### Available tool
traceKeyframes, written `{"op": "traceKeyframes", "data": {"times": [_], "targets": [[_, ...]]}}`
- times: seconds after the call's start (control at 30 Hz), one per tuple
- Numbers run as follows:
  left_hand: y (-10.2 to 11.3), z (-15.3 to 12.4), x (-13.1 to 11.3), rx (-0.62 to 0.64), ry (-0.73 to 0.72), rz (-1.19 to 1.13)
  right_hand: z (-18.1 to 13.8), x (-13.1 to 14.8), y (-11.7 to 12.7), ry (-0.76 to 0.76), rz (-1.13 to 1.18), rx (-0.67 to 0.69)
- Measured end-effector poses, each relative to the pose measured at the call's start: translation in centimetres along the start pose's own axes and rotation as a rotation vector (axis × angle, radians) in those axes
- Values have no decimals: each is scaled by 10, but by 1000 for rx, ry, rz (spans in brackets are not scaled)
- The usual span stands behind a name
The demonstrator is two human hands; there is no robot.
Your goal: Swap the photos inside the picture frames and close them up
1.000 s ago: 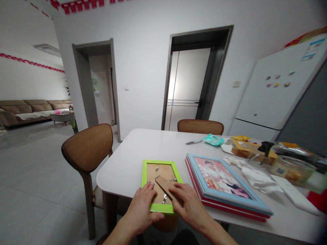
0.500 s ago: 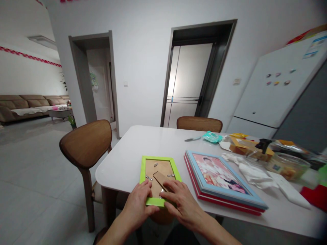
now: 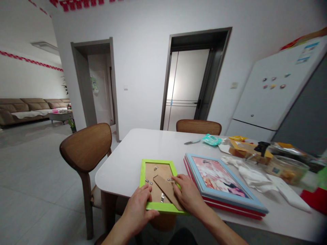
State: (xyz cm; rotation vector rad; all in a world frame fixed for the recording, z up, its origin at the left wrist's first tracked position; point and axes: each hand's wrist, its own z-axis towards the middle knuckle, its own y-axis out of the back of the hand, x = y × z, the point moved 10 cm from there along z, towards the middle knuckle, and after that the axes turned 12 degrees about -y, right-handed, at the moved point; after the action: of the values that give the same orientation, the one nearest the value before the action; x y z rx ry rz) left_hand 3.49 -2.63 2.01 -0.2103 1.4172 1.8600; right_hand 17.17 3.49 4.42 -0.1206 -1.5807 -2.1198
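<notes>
Head view: the green picture frame (image 3: 166, 207) lies back upward at the near edge of the white tabletop (image 3: 153, 143), its brown backing board (image 3: 163, 170) showing and the stand flap (image 3: 166, 191) slanting down toward the lower right corner. What has just changed is the right hand (image 3: 188, 193): half a second ago its fingers were over the bottom clip (image 3: 162, 197), and now they are farther up the board at the right clip (image 3: 170, 179). That leaves the bottom clip and most of the flap uncovered, and suggests the work has passed from one fastener to another, though how far the bottom one is turned is too small to tell. The right fingers are bunched fairly close; whether they pinch the clip or only press it cannot be told. The left hand (image 3: 139, 204) holds the lower left corner as before, which seems to steady the frame, and the left clip (image 3: 149, 182) sits just above its fingertips. Beside it to the right, a blue frame (image 3: 230, 198) lies picture upward on red frames (image 3: 235, 210), with a white cloth (image 3: 257, 177) beyond; farther back are a knife (image 3: 190, 142) and a teal packet (image 3: 211, 140)
</notes>
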Motion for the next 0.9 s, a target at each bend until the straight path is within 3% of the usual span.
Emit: {"op": "traceKeyframes", "data": {"times": [0.43, 0.8, 0.9], "targets": [[-2, -1, 5, -42, -29, 5, 36, -12, -17, -75, -75, 23], [0, -3, 6, -70, 7, -1, 31, -21, -16, -97, 16, 83], [0, -3, 5, -76, -14, -8, 29, -12, -14, -84, 38, 58]]}}
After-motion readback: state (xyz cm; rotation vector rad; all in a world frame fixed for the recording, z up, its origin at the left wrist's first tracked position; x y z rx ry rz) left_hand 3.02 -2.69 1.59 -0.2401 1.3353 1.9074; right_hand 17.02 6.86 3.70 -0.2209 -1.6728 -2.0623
